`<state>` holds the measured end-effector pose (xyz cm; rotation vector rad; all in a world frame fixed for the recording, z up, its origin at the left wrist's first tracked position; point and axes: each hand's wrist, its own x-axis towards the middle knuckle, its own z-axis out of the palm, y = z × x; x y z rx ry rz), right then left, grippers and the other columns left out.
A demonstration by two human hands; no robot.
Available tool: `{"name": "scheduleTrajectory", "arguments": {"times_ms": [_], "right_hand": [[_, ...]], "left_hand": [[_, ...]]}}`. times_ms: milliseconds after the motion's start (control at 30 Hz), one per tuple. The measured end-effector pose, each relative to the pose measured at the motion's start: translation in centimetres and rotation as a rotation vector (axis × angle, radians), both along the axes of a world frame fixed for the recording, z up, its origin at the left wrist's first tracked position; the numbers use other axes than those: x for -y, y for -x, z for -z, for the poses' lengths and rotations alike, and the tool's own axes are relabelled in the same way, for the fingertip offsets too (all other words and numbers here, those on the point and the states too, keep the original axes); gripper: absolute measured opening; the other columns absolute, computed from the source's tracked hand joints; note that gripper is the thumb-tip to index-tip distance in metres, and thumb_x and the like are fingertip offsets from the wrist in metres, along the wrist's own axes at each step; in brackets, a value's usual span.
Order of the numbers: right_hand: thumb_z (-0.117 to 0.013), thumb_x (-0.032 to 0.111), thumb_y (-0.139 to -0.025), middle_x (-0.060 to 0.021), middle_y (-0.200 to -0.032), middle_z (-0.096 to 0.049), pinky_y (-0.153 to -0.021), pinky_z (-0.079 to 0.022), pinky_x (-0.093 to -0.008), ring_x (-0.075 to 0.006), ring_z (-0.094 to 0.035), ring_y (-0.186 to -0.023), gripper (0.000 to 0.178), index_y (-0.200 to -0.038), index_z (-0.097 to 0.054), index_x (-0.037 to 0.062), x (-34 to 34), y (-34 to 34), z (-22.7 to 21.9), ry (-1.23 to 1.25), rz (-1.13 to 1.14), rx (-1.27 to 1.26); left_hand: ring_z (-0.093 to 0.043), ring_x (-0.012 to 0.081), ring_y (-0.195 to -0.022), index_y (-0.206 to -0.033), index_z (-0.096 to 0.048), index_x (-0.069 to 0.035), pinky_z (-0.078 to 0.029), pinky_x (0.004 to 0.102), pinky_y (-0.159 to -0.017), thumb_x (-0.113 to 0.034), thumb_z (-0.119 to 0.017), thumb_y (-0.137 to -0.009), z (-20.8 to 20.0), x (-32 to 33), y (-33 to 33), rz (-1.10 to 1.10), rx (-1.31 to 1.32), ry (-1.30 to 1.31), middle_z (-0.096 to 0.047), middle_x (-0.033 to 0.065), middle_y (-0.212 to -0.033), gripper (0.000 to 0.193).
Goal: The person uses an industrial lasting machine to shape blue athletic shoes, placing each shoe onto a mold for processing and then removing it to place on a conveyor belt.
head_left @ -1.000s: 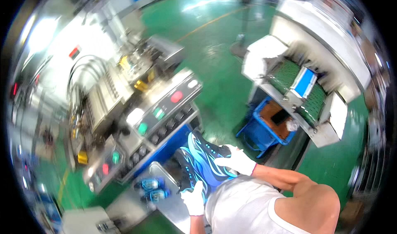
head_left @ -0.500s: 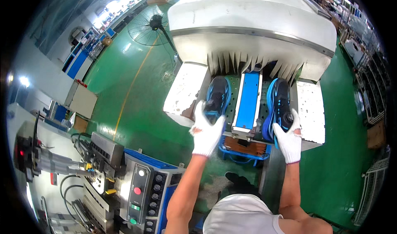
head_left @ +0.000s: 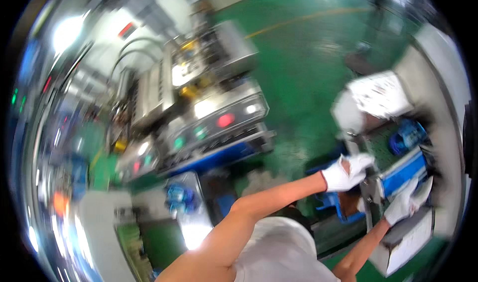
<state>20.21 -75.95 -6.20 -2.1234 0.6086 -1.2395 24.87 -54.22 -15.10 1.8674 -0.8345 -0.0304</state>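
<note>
My left hand (head_left: 348, 173), in a white glove, is off the shoes, near the front edge of the white machine (head_left: 443, 83). Its thumb stands apart from the fingers and nothing shows in it. My right hand (head_left: 402, 205), also gloved, reaches over the machine's bed beside the blue centre strip (head_left: 404, 173). Its fingers are stretched and apart, with nothing visible in them. A blue and black shoe (head_left: 408, 136) lies on the perforated bed on the far side of the strip. The other shoe cannot be made out. The whole picture is smeared by motion.
To my left stands a metal machine with a button panel (head_left: 219, 125). Nearer, a pair of blue shoes (head_left: 180, 197) sits at a pale metal surface (head_left: 196, 232). A blue frame with a brown inside (head_left: 343, 207) is under the bed's front. Green floor (head_left: 294, 83) lies between the machines.
The view has swung left, so the white machine is now at the right edge. My left hand has let go of its shoe; my right hand has come off the other.
</note>
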Motion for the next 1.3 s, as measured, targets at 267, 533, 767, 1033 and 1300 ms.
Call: {"name": "scheduleTrajectory", "arguments": {"times_ms": [267,533,767,1033,1300], "right_hand": [[-0.070,0.012,-0.098,-0.0235,-0.149,-0.050,-0.116,-0.041,-0.0416,-0.0311,-0.052,-0.137,0.061,-0.150,-0.041,0.0005,-26.6,4.3,21.4,-0.455,-1.554,-1.057],[-0.069,0.009,-0.096,-0.0273,-0.152,-0.047,-0.114,-0.043,-0.0416,-0.0337,-0.050,-0.140,0.065,-0.152,-0.039,-0.0023,-44.5,13.2,20.5,0.084,-1.858,-1.378],[-0.072,0.014,-0.092,-0.0256,-0.144,-0.055,-0.109,-0.048,-0.0395,-0.0308,-0.057,-0.133,0.065,-0.147,-0.045,-0.0053,-51.5,19.3,23.7,0.547,-1.988,-1.543],[-0.057,0.033,-0.098,-0.0241,-0.125,-0.068,-0.096,-0.050,-0.0422,-0.0338,-0.065,-0.108,0.045,-0.129,-0.065,0.0002,-50.7,11.1,23.9,1.758,-2.238,-1.135],[-0.069,0.032,-0.096,-0.0165,-0.118,-0.067,-0.087,-0.053,-0.0350,-0.0240,-0.064,-0.101,0.058,-0.140,-0.058,-0.0040,-61.7,24.9,18.2,1.139,-1.557,-1.835]], "left_hand": [[-0.063,0.0378,-0.120,-0.120,-0.069,-0.006,-0.048,0.0477,-0.104,-0.039,-0.052,-0.094,10.2,-41.1,38.7,-1.430,-0.774,-0.664,-0.069,0.0198,-0.123,0.045],[-0.065,0.0366,-0.118,-0.134,-0.060,-0.008,-0.050,0.0466,-0.102,-0.031,-0.067,-0.092,15.5,-41.3,78.6,-2.861,-0.972,-0.059,-0.070,0.0185,-0.125,0.049],[-0.044,0.0396,-0.143,-0.154,-0.039,-0.003,-0.038,0.0466,-0.117,-0.033,-0.074,-0.086,20.7,-39.5,87.8,-2.948,-1.068,0.238,-0.046,0.0248,-0.153,0.082],[-0.046,0.0414,-0.139,-0.156,-0.035,-0.013,-0.040,0.0545,-0.112,-0.041,-0.071,-0.087,16.2,-53.1,104.9,-3.221,-0.544,0.047,-0.044,0.0196,-0.155,0.083],[-0.063,0.0406,-0.110,-0.121,-0.063,-0.008,-0.051,0.0485,-0.094,-0.031,-0.066,-0.095,20.3,-55.1,109.9,-3.178,-0.534,-0.317,-0.061,0.0191,-0.124,0.034]]}}
